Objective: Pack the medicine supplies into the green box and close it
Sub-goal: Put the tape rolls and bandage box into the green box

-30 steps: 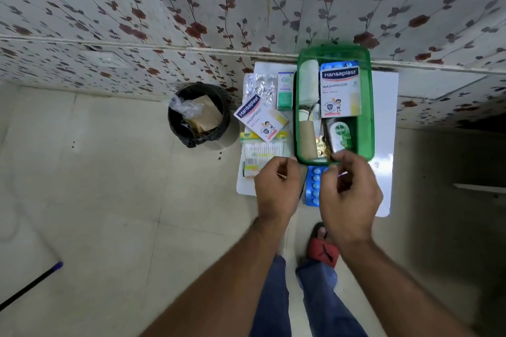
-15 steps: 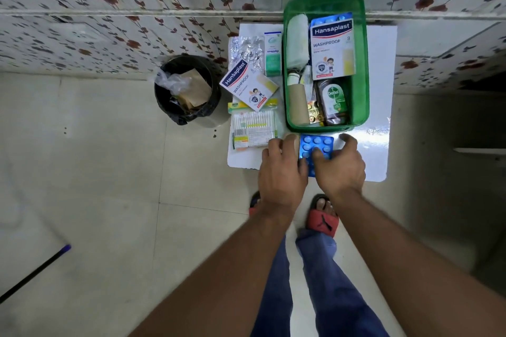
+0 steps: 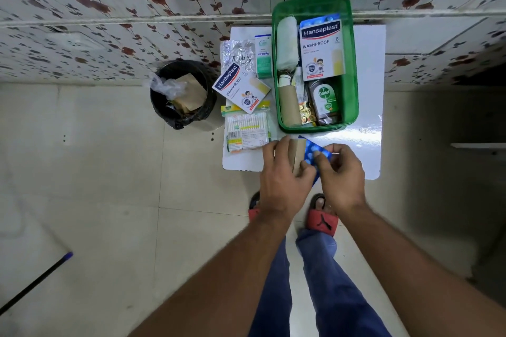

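Note:
The green box point(image 3: 353, 68) stands open at the back of the white table point(image 3: 367, 145). Inside lie a white gauze roll point(image 3: 286, 44), a Hansaplast carton point(image 3: 321, 48), a Dettol bottle point(image 3: 325, 101) and a brown roll point(image 3: 289, 105). At the table's front edge my right hand point(image 3: 343, 172) pinches a blue blister pack point(image 3: 312, 151), tilted and lifted off the surface. My left hand point(image 3: 283, 175) grips a tan roll point(image 3: 297, 152) and its thumb touches the pack. Left of the box lie a second Hansaplast carton point(image 3: 241, 87), a green carton point(image 3: 263, 57), a foil strip point(image 3: 236, 52) and a cotton swab pack point(image 3: 246, 131).
A black bin point(image 3: 180, 115) with paper and plastic stands on the floor left of the table. The flowered wall point(image 3: 137, 8) runs right behind the table. A black stick with a blue tip point(image 3: 35, 282) lies on the tiles at the lower left. My feet in red sandals point(image 3: 321, 220) are under the table's front edge.
The blue blister pack lay flat on the table under both hands; now it is raised and tilted in my right hand. A tan roll now shows in my left hand.

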